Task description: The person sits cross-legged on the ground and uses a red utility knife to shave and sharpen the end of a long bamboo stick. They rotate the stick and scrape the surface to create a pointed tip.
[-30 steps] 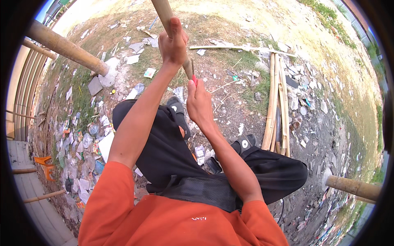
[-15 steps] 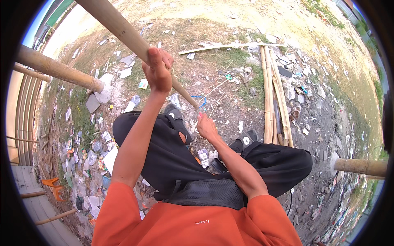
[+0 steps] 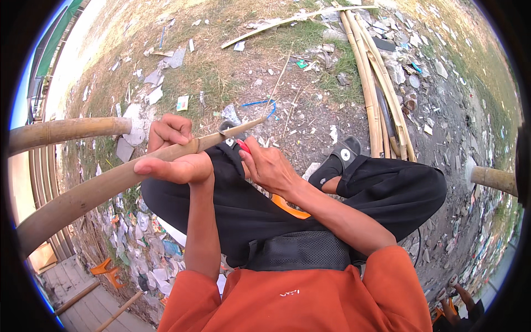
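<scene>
A long bamboo pole [image 3: 102, 191] slants from the left edge up to its thin tip above my feet. My left hand [image 3: 180, 152] is closed round it from below, thumb on the near side and curled fingers on the far side. Close under the thin end, my right hand [image 3: 271, 169] is closed on a small red object [image 3: 243, 146]. Its kind is hidden by the fingers, and I cannot tell whether it touches the pole. Beneath my right wrist shows a curved orange piece [image 3: 291, 208]. A blue strip [image 3: 271, 109] lies by the pole's tip.
Split bamboo lengths [image 3: 369, 83] lie at the right, with a long bamboo strip [image 3: 293, 19] beyond. Bamboo posts [image 3: 72, 131] stand at both sides. Litter and rubble [image 3: 166, 66] cover the ground around my crossed legs. Part of another person [image 3: 462, 304] shows at the lower right.
The pole has swung down from a steep slant at the upper left to a flatter one. My left hand has come down and left with it; my right hand has shifted slightly toward me.
</scene>
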`<state>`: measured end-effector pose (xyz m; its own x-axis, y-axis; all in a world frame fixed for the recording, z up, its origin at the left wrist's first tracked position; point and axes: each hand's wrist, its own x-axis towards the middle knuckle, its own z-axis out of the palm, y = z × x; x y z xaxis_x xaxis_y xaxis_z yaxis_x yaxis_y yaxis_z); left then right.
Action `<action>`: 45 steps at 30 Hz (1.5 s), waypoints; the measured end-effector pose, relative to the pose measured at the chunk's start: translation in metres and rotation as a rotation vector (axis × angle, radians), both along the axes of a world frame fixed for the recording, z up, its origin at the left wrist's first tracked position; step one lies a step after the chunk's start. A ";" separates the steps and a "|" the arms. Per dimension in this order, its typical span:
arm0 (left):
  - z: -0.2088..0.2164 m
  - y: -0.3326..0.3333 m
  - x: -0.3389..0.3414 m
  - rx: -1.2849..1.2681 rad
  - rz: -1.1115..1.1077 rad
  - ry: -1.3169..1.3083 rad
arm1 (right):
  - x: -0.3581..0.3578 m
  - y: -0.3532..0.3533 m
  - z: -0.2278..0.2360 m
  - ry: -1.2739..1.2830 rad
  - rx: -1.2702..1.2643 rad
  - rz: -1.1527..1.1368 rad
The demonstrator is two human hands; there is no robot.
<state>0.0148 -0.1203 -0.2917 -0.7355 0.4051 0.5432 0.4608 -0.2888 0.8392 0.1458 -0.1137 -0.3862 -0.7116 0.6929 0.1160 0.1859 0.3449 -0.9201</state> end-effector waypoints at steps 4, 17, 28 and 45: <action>0.009 0.005 -0.006 -0.060 0.079 -0.010 | 0.000 0.014 -0.034 -0.299 0.047 -0.058; 0.004 0.008 0.008 -0.008 -0.209 0.048 | 0.016 0.013 0.027 -0.028 -0.098 0.027; 0.003 0.011 0.019 -0.012 -0.277 0.074 | 0.036 0.028 -0.082 -0.408 -0.050 -0.162; -0.001 0.005 0.013 -0.006 -0.152 0.179 | 0.016 0.005 0.048 -0.067 -0.102 -0.001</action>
<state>0.0275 -0.1150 -0.2927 -0.5578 0.5072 0.6569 0.5544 -0.3614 0.7497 0.1620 -0.1091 -0.3385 -0.7146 0.6995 -0.0025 0.2482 0.2502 -0.9358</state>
